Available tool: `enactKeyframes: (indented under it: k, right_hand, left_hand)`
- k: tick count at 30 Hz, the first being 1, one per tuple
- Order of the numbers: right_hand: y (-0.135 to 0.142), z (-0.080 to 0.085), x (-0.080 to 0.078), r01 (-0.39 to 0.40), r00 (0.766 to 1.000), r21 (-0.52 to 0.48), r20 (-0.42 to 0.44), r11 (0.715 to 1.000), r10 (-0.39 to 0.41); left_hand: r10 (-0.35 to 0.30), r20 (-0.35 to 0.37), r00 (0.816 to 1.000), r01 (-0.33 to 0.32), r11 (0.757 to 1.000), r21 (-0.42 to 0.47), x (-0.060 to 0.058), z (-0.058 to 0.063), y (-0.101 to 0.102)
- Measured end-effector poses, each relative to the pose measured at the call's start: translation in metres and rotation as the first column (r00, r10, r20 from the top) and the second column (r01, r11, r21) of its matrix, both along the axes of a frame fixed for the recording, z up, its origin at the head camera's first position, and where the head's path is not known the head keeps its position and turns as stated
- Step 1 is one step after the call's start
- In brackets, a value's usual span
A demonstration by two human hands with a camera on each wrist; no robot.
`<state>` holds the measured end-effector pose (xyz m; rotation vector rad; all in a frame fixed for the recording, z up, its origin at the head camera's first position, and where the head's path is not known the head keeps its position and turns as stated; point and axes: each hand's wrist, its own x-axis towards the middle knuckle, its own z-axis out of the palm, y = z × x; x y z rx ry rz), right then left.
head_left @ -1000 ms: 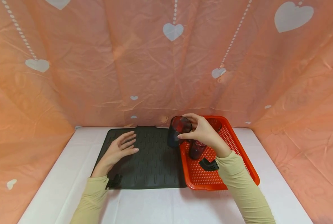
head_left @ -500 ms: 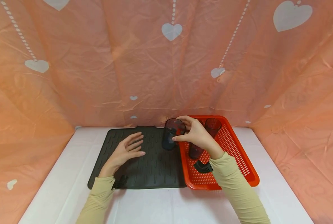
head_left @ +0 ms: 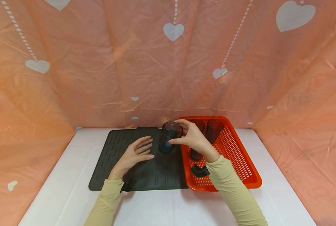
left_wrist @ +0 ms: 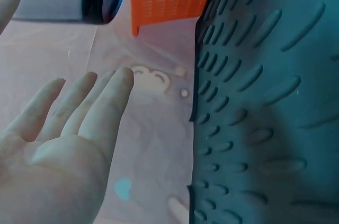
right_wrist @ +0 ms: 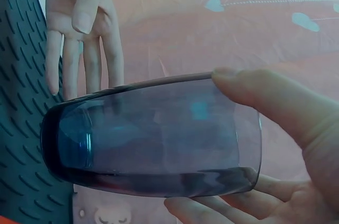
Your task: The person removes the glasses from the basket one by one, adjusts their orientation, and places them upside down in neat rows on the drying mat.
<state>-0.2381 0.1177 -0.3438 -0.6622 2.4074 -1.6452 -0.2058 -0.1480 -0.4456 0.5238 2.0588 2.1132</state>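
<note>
Heart-print cloth (head_left: 145, 62), backdrop. White table (head_left: 145, 207). Ridged mat (head_left: 156, 175), dark. Red basket (head_left: 238, 160), beside mat. Left hand (head_left: 131, 157), fingers loosely extended. Right hand (head_left: 193, 138), gripping tinted glass (head_left: 165, 143) over mat, partly screening basketed glasses (head_left: 214, 129).

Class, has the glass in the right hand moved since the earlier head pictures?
Yes, the held glass has moved left, away from the unmoved red basket.

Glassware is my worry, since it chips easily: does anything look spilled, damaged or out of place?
Nothing stands out. The held glass in the right hand shows no visible crack or chip, and no spill shows on the dark mat. The other glasses in the red basket are partly hidden, so I can't vouch for them fully.
</note>
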Motion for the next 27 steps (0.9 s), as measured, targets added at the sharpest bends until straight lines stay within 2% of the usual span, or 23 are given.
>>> enactKeyframes:
  k: [13,21,27]
  right_hand:
    - [-0.011,-0.003,0.002,-0.006,1.0,-0.058,0.029,0.998,0.007]
    - [-0.016,-0.006,0.001,-0.03,0.999,-0.11,0.031,0.993,0.034]
    - [-0.019,-0.007,0.002,-0.043,0.999,-0.121,0.028,0.992,0.046]
  left_hand:
    - [-0.002,0.056,0.998,0.001,1.0,0.012,-0.004,-0.002,0.015]
    - [0.059,0.1,0.993,-0.055,0.997,-0.047,-0.007,-0.003,0.022]
    - [0.074,0.106,0.992,-0.068,0.996,-0.062,-0.007,0.0,0.027]
